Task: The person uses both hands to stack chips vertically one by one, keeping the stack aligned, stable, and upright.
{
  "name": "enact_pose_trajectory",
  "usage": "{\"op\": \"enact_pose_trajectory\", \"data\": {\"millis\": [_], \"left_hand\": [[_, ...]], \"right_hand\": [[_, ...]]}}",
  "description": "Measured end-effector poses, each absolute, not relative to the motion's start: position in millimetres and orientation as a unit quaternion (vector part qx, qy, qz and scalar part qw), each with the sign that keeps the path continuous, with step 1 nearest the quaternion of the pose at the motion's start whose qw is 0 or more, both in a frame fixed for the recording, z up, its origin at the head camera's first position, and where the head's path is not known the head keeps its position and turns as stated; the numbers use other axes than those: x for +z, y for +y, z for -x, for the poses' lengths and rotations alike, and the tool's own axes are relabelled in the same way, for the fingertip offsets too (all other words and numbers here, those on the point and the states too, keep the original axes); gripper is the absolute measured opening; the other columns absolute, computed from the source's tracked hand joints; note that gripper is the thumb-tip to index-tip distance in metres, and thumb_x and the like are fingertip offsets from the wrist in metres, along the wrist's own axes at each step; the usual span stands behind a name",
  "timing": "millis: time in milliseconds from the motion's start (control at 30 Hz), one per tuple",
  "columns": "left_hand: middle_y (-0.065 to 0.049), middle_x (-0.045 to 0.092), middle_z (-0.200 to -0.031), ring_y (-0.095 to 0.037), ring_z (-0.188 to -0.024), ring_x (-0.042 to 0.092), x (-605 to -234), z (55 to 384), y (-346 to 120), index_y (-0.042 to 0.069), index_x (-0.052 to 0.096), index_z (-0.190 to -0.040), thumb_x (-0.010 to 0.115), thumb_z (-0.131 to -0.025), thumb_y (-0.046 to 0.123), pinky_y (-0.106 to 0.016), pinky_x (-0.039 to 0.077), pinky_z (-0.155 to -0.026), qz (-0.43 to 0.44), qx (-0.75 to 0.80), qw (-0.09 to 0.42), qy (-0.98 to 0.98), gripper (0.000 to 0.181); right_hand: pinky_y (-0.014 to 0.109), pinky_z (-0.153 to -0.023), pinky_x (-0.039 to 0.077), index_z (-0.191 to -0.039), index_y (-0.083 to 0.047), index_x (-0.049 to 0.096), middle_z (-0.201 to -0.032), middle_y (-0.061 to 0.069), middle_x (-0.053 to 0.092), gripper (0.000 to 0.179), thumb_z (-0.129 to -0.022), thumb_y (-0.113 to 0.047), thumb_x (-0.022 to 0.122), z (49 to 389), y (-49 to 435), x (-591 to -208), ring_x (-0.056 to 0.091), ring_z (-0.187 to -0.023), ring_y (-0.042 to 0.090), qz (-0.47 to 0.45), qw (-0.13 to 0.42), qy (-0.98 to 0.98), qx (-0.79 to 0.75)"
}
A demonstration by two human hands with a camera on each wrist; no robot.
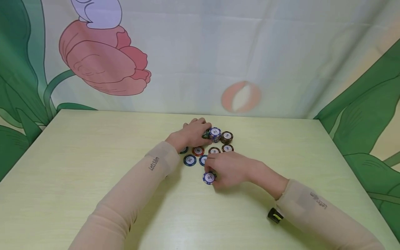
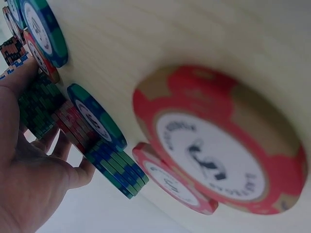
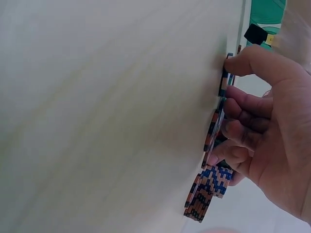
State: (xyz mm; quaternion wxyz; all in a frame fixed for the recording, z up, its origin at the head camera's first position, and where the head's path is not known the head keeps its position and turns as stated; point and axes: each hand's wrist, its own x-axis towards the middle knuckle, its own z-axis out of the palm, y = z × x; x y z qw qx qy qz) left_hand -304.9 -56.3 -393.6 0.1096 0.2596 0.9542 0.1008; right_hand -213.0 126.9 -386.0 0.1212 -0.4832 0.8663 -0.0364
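On the bench (image 1: 78, 166), head view: one left hand (image 1: 194, 133) at the row of stacks, with a blue stack (image 1: 215, 135) just beside it and a black stack (image 1: 226, 137) next along. One right hand (image 1: 231, 169), thumb and finger pinching a blue chip (image 1: 209, 178) at the near edge of the group. Loose between the hands we list a red chip (image 1: 198, 151), a dark blue chip (image 1: 189, 160) and a black chip (image 1: 227, 148).

Left wrist view: one dark green stack (image 2: 39, 107), thumb on one side and fingers bent round the other; we read this as a steadying grip. Beside it, a red stack (image 2: 73, 121) and a blue-green stack (image 2: 119, 170). Loose nearby, a red-and-tan chip (image 2: 218, 155), large before the camera.

Right wrist view: the same blue chip between thumb and index finger, close to the bench; whether it touches we cannot tell. Remaining fingers curled over the flat chips.

Step in hand, by our judgement: gathering loose chips into stacks by colour. Next move calls for lifting the blue chip clear and laying it squarely on the blue stack, without nudging its neighbours.
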Motion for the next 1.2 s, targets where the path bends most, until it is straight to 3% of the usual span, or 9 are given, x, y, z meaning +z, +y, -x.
{"op": "enact_pose_trajectory", "data": {"millis": [267,633,1200], "left_hand": [[-0.013,0.046,-0.147,-0.031,-0.129,0.042,-393,305,-57,0.013,0.048,-0.151,0.067,-0.100,0.043,-0.059,0.037,-0.104,-0.261,0.104,0.109,0.953,0.062],[-0.013,0.047,-0.145,-0.030,-0.128,0.042,-393,304,-57,0.013,0.049,-0.150,0.066,-0.100,0.044,-0.058,0.038,-0.103,-0.262,0.105,0.110,0.953,0.061],[-0.011,0.047,-0.144,-0.029,-0.125,0.043,-393,304,-56,0.014,0.051,-0.148,0.068,-0.099,0.043,-0.058,0.038,-0.103,-0.256,0.108,0.108,0.955,0.059]], "right_hand": [[0.029,-0.073,0.050,-0.111,-0.012,0.065,-0.100,-0.007,0.058,0.037,-0.080,-0.032,0.074,215,128,-382,0.056,-0.080,0.010,0.468,0.101,0.877,-0.042],[0.029,-0.076,0.050,-0.108,-0.011,0.065,-0.097,-0.008,0.061,0.034,-0.078,-0.025,0.075,231,140,-374,0.058,-0.084,0.009,0.436,0.063,0.891,-0.112],[0.036,-0.074,0.053,-0.113,-0.002,0.062,-0.102,0.005,0.061,0.043,-0.081,-0.025,0.076,262,148,-379,0.059,-0.087,0.020,0.301,-0.024,0.940,-0.157]]}}
